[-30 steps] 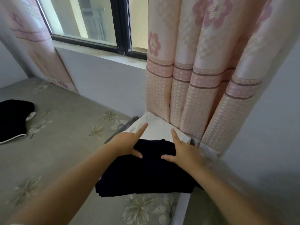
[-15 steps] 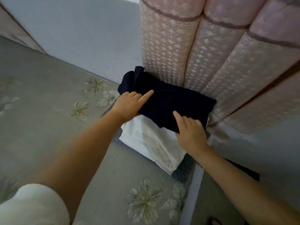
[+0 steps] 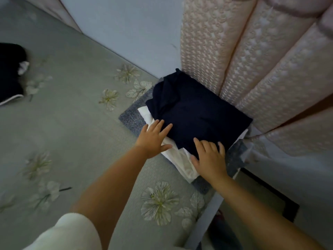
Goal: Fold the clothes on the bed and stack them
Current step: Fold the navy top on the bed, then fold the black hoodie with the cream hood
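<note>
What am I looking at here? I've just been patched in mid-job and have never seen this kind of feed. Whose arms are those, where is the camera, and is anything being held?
There is no machine: a person works with bare hands, and the single camera sits on their head, looking forward and down. The left hand and right hand lie with straight fingers on the near edge of a folded navy garment; neither has a grip on anything. That garment tops a stack: a white garment beneath it, a grey-blue garment at the bottom. The stack sits on the bed with its floral sheet, beside a pink curtain. Another dark garment lies at far left.
</note>
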Tool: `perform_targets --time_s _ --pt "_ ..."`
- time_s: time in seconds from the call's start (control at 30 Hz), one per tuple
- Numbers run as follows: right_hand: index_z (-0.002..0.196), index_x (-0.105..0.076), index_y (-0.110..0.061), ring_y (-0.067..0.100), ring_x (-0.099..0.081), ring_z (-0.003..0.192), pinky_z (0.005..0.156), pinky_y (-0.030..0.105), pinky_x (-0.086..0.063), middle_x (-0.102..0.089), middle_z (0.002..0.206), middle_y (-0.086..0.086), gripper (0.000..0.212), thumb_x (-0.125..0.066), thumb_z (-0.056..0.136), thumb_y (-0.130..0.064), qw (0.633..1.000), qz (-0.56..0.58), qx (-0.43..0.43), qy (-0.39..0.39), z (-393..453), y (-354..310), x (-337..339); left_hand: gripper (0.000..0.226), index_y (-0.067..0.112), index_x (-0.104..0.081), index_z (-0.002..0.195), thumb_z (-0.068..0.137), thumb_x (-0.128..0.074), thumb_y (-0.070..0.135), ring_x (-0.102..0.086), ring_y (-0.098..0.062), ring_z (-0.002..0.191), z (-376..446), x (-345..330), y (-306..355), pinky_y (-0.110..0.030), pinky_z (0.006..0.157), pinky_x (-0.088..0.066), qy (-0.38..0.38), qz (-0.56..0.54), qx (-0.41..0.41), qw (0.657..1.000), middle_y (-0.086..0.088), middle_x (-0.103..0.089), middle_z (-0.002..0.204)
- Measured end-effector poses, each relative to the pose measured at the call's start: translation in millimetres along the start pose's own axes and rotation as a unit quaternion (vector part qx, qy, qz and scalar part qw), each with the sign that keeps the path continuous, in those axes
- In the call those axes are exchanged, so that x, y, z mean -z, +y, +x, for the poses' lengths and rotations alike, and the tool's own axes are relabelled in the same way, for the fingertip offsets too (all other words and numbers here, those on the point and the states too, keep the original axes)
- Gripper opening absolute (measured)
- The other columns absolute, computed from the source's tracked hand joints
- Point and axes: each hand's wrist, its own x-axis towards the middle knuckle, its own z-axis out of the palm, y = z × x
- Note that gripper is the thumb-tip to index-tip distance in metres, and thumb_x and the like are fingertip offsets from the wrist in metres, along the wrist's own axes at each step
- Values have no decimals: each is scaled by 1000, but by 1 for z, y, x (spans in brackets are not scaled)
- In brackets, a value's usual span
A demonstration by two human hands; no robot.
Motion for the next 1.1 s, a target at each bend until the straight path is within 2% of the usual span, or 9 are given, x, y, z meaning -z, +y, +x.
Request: perform_targets --time_s 0.07,0.17,0.27,0.4,0.53,0.73,0.8,0.9,1.1 --pt "119 -59 -5 29 -64 93 92 63 -35 -66 104 13 64 -81 64 -29 1000 6 9 -23 7 0 10 74 25 3 147 90 -30 60 0 -22 142 -21 10 6 -42 113 -8 15 -28 56 998 -7 -2 155" --pt "143 -29 -15 26 -38 127 108 55 -12 -41 140 9 65 -52 88 -42 994 32 49 -92 17 -7 24 74 26 4 147 89 -29 60 1 -22 143 -69 18 17 -43 113 -8 33 -82 157 984 -5 -1 156" --pt "145 -18 -19 24 -24 135 110 50 -10 -27 148 5 67 -44 90 -46 983 48 145 -106 14 -31 37 71 27 -1 147 90 -31 58 -1 -20 142 -130 14 35 -41 112 -9 60 -125 267 954 -3 -3 156" --pt "145 -17 -19 23 -13 140 111 48 -6 -22 151 3 67 -46 89 -44 947 89 277 -139 -19 -83 52 67 29 -8 147 91 -33 56 -2 -19 142 -223 -5 65 -39 112 -10 85 -146 422 891 0 -7 156" --pt "145 -19 -19 27 -5 141 111 50 0 -24 151 3 67 -44 90 -45 886 98 422 -167 -86 -144 63 60 31 -12 146 93 -29 54 -4 -17 142 -342 -32 102 -38 111 -11 91 -153 569 803 2 -9 155" --pt "145 -22 -18 28 -5 142 111 51 0 -22 151 5 65 -42 90 -48 752 92 631 -167 -218 -240 90 59 28 -18 145 93 -31 52 -12 -22 141 -521 -72 202 -37 109 -15 80 -156 748 640 -2 -16 154" --pt "144 -24 -18 28 -6 142 111 50 -1 -23 151 5 63 -43 90 -47 712 89 677 -166 -268 -269 99 61 26 -19 145 93 -34 53 -14 -22 141 -568 -85 241 -36 108 -17 78 -165 782 596 -4 -18 153" --pt "145 -20 -19 26 -4 142 111 50 -1 -18 153 4 63 -39 92 -48 655 67 735 -163 -351 -308 106 70 15 -30 142 88 -44 56 -19 -31 139 -631 -108 294 -40 109 -20 123 -188 825 519 -15 -25 150" --pt "145 -18 -23 25 -3 142 112 48 -4 -11 155 2 59 -35 94 -48 575 33 801 -161 -515 -372 115 68 17 -7 147 94 -32 51 -6 -27 141 -757 -172 358 -36 113 -7 91 -228 877 413 -11 -8 154"
